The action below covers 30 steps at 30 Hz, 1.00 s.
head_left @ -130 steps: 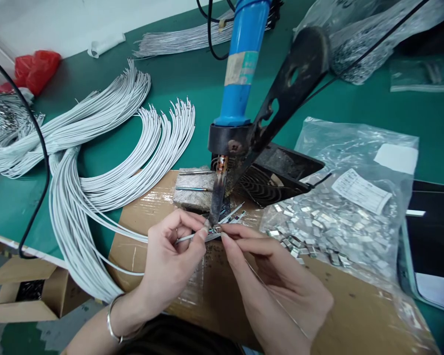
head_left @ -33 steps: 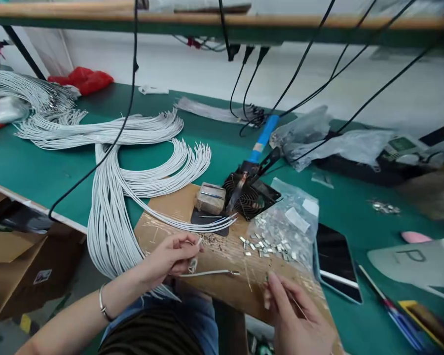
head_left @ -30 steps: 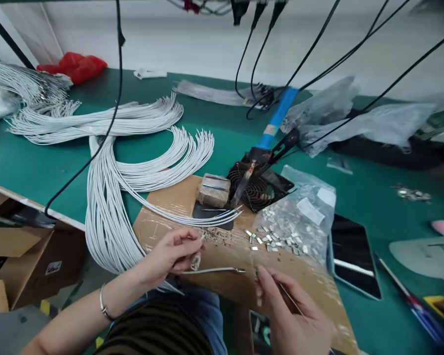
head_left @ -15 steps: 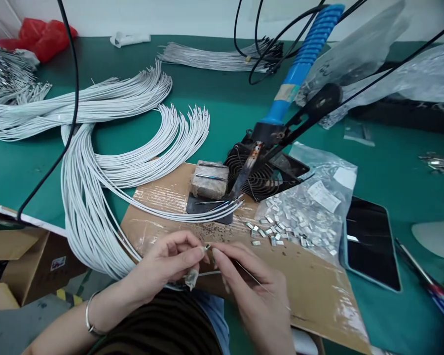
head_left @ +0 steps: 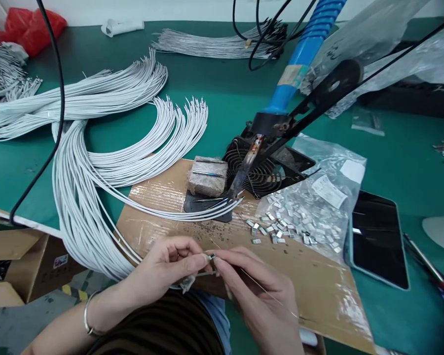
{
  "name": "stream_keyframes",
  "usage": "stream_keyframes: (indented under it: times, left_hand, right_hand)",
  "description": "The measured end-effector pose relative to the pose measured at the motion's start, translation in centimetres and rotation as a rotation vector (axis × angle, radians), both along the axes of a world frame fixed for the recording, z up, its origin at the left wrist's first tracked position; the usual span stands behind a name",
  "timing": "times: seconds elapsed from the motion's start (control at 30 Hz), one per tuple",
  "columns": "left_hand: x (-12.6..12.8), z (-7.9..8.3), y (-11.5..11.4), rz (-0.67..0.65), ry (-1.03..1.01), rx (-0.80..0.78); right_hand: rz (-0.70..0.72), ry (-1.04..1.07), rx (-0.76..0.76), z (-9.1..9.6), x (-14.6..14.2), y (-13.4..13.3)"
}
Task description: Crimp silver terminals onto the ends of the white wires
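My left hand (head_left: 166, 268) pinches the end of a white wire (head_left: 202, 272) over the near edge of a cardboard sheet (head_left: 318, 281). My right hand (head_left: 261, 293) meets it fingertip to fingertip and pinches a small metal terminal (head_left: 211, 257) at the wire's tip. A thin strand of solder wire (head_left: 270, 296) runs back across my right hand. Ahead, a blue-handled soldering iron (head_left: 281, 98) leans in its black stand, its tip beside a few wire ends (head_left: 229, 203).
Large bundles of white wires (head_left: 107, 162) curve over the green table on the left. A plastic bag with loose metal terminals (head_left: 303, 222) lies right of centre, a dark phone (head_left: 379, 239) beyond it. A small fan (head_left: 259, 172) and a sponge block (head_left: 207, 176) sit by the iron.
My right hand has come in from the lower right and joined my left hand at the wire's end. The view has dropped from the back wall toward the table.
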<state>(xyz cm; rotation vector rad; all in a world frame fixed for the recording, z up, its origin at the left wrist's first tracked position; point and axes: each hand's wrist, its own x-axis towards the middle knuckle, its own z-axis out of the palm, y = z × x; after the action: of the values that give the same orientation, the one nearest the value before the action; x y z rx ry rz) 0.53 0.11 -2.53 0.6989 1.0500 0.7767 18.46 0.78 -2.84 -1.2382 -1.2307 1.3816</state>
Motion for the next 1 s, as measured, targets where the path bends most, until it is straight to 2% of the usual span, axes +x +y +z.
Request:
stream_keyframes:
  times: [0.13,0.3,0.43,0.57,0.67,0.77,0.87,0.93,1.0]
  left_hand:
    - [0.0,0.2,-0.1,-0.043,0.077,0.031]
    - [0.5,1.0,-0.4,-0.054,0.146,0.080]
    - [0.9,1.3,-0.6,-0.025,0.264,0.117]
    - [0.9,1.1,-0.8,-0.016,0.336,0.188]
    - [0.8,1.1,-0.9,-0.071,0.395,0.231]
    - [0.7,1.3,-1.0,-0.140,0.528,0.317]
    - [0.9,1.5,-1.0,-0.178,0.661,0.493]
    - [1.1,1.4,-1.1,-0.182,0.686,0.584]
    - [1.5,1.2,-1.1,-0.174,0.652,0.568]
  right_hand:
    - [-0.025,0.013,-0.022,0.6,0.0,0.0]
    - [0.020,0.046,-0.077,-0.5,0.6,-0.1]
    - [0.031,0.009,-0.046,-0.9,1.0,-0.2]
    - [-0.022,-0.078,-0.013,0.1,1.1,-0.4]
    - [0.014,-0.092,-0.057,1.1,1.3,-0.5]
    - [0.046,-0.107,-0.082,1.5,1.7,-0.5]
    - [0.052,-0.135,-0.021,1.5,2.0,-0.3]
    - [0.033,-0.162,0.013,1.3,2.0,-0.3]
    - [-0.029,-0.178,0.024,1.0,1.5,-0.6]
